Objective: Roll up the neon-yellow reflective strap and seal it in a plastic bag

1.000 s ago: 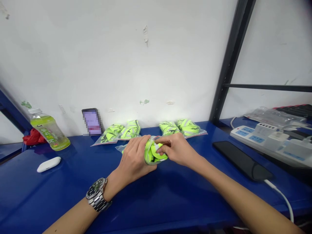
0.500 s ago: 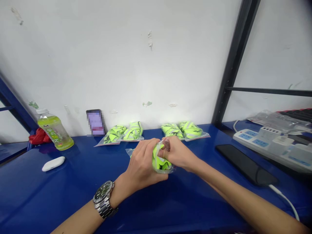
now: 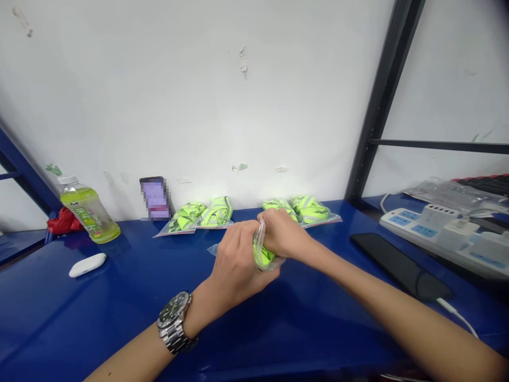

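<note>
Above the table's middle, my left hand (image 3: 236, 254) is wrapped round a clear plastic bag (image 3: 259, 239). Bright yellow-green fabric with pale strips, like a reflective vest (image 3: 263, 255), is bunched inside it. The bag's mouth faces right, and a clear corner (image 3: 213, 249) sticks out left of my left hand. My right hand (image 3: 281, 233) is closed at that mouth, its fingers curled against the bag's rim; the fingertips are hidden. Beyond my hands, several bags with the same fabric lie by the wall, including a left pair (image 3: 216, 212) and a right pair (image 3: 310, 210).
On the left of the blue table (image 3: 131, 297) are a drink bottle (image 3: 89, 212), a white earbud case (image 3: 87, 265) and a red bundle (image 3: 64, 221). A phone (image 3: 156, 198) leans on the wall. A cabled black phone (image 3: 400, 265) and a power strip (image 3: 425, 231) lie right.
My right hand has turned and closed in over the bag's mouth, so less of the yellow-green fabric shows. My left hand keeps its hold and has shifted slightly right.
</note>
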Available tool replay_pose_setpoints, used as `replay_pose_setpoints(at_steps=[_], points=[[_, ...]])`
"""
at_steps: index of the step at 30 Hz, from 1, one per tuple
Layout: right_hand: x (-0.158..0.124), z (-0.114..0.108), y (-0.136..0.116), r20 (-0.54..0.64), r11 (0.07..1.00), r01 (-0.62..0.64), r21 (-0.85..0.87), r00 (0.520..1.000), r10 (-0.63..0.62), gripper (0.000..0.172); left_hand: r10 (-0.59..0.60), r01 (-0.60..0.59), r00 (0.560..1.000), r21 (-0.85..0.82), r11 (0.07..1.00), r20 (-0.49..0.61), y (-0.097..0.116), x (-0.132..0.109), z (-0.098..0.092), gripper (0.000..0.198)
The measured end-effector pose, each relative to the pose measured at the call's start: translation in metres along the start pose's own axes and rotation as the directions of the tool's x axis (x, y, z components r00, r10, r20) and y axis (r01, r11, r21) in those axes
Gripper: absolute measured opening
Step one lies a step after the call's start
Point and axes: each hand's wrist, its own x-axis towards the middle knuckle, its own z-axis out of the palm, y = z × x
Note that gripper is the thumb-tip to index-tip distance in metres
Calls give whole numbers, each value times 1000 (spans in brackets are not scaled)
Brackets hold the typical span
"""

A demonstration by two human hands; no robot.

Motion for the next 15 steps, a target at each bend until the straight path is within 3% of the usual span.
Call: replay_pose_setpoints(at_steps=[2, 5, 7, 9, 12, 15], points=[[0, -12, 5, 60, 976, -18, 218, 998, 5, 25, -73, 72, 997, -15, 997, -24, -3, 2, -3, 59], [-2, -31, 9, 101, 845, -59, 532, 995, 6, 22, -249, 244, 963, -62, 968, -103, -10, 5, -4, 79], [-4, -42, 8, 136, 773, -94, 628, 991, 11, 22, -329, 314, 935, -117, 942, -136, -14, 6, -2, 93], [-5, -50, 7, 181, 761, -132, 635, 983, 19, 20, -297, 274, 943, -153, 949, -151, -16, 8, 0, 96], [-2, -58, 8, 148, 822, -128, 554, 987, 54, 14, -176, 160, 979, -143, 977, -108, -17, 12, -1, 78], [5, -67, 16, 70, 882, -110, 458, 994, 88, 15, -129, 136, 990, -149, 979, 56, -21, 21, -14, 41]])
